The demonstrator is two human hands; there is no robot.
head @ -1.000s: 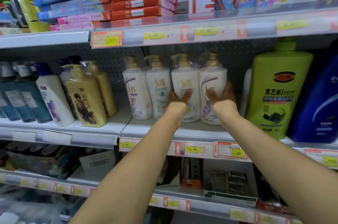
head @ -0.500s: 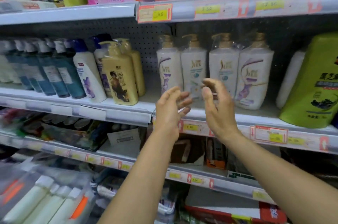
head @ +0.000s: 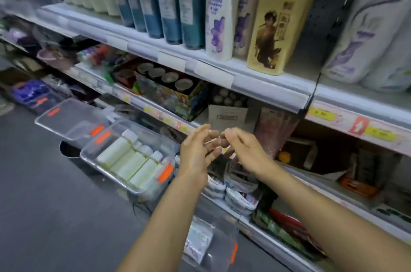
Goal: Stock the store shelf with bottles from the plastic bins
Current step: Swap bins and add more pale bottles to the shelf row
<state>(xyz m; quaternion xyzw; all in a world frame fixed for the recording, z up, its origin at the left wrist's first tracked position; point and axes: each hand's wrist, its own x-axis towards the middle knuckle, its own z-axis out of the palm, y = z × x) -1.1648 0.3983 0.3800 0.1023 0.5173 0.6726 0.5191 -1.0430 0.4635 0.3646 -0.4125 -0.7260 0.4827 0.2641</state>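
Observation:
My left hand [head: 195,151] and my right hand [head: 242,149] hang empty in mid-air in front of the lower shelves, fingers relaxed and nearly touching each other. Below and left of them a clear plastic bin [head: 89,156] with orange latches stands on the floor and holds several pale green bottles [head: 129,160] lying on their sides. The shelf [head: 255,80] above carries white pump bottles [head: 360,34] at the right, a yellow bottle [head: 278,27], white lotion bottles [head: 220,14] and several blue bottles [head: 169,0].
An empty clear bin [head: 69,120] lies further left on the grey floor [head: 44,205]. Another clear bin [head: 213,242] holding a small pack sits under my left forearm. Lower shelves hold boxes, jars and packets. Price strips line the shelf edges.
My hands let go of the white pump bottles on the shelf and dropped back, empty. My view swung down and left, bringing the floor bins into sight.

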